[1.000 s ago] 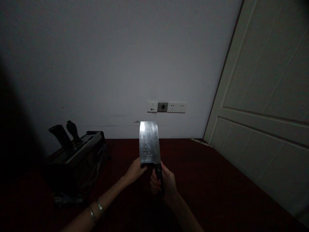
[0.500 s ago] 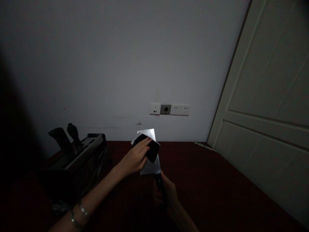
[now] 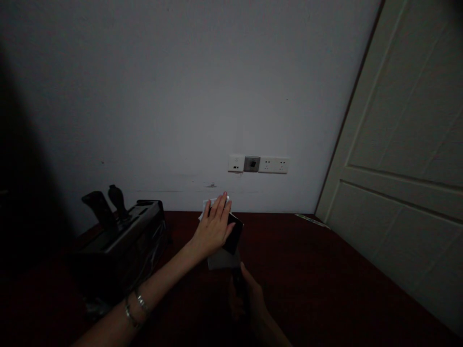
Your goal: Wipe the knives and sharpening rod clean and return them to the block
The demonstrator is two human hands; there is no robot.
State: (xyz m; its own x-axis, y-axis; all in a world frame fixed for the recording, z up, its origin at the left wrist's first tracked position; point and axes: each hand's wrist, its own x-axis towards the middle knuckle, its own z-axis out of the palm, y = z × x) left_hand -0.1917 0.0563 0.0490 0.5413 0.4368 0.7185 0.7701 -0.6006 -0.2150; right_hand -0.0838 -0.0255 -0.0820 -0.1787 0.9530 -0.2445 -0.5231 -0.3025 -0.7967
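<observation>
My right hand is wrapped round the black handle of a cleaver. Its broad metal blade points up and away from me. Flat across the blade lies my left hand, fingers stretched out and thumb apart, pressing on a black sheet. Whether that sheet is cloth or stiff paper, I cannot tell in the dim light. A pale edge shows beyond my left fingertips. The sheet and my left hand cover most of the blade.
To the left, a dark knife block holds upright black handles. The dark red tabletop meets a wall with sockets. A thin strip lies at the back right, beside a pale door.
My left hand has moved up along the blade and flattened, its fingers straighter over the black sheet. The cleaver has turned darker and sits slightly lower. My right hand keeps its grip.
</observation>
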